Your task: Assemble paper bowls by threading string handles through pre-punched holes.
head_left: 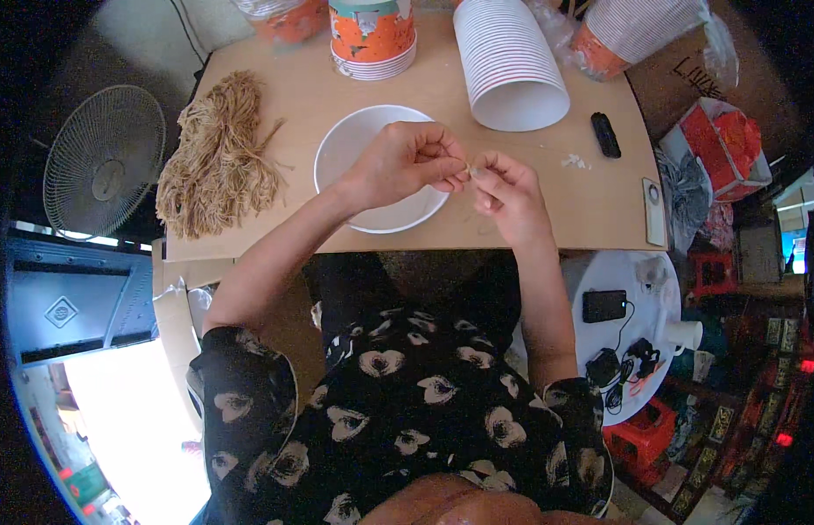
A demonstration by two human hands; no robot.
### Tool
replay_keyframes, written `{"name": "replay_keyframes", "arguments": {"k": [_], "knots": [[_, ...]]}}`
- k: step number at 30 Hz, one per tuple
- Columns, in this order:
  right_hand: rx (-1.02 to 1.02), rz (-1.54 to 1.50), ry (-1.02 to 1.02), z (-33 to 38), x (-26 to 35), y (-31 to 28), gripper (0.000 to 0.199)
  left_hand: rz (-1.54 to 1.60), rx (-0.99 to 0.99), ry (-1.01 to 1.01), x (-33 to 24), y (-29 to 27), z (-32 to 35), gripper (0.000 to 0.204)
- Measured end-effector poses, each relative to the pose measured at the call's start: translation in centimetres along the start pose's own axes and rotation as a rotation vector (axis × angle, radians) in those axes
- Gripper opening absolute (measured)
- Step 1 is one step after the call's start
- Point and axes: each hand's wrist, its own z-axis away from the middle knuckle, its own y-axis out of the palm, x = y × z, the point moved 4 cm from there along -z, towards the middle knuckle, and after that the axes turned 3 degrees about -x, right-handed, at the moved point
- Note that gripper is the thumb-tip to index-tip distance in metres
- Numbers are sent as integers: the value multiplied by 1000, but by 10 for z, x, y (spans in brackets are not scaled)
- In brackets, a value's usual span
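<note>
My left hand [408, 162] and my right hand [514, 194] meet fingertip to fingertip above the table's front part. Both are closed in a pinch. A tiny tan bit shows between the fingertips, too small to name. Under my left hand and wrist stands a round white tub [335, 144], its rim partly covered by that hand and forearm. To the left lies a heap of brown twine strands [216, 162], tangled and with loose ends trailing toward the tub.
Behind stand a long stack of white paper tubs [512, 66] on its side and an orange-patterned tub stack [372, 39]. A black object [605, 136], white scraps [576, 162] and a phone-like slab [653, 212] lie right. A fan [105, 162] is left; a round white table [630, 341] is right.
</note>
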Motion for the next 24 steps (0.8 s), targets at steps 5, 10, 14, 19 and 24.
{"name": "replay_keyframes", "arguments": {"k": [5,10,14,19,24], "knots": [[-45,-140,27,1,4,2,20,6,-7,16,1,-3,0,13],[-39,67,24,1,12,7,25,21,2,28,2,-3,-1,12],[-68,136,-78,0,13,9,22,-2,-2,12,-2,-2,-1,12],[-78,152,-74,2,15,10,16,-14,-22,-9,0,-1,0,12],[-82,39,-42,3,5,6,16,-13,-4,15,1,0,-1,12]]}}
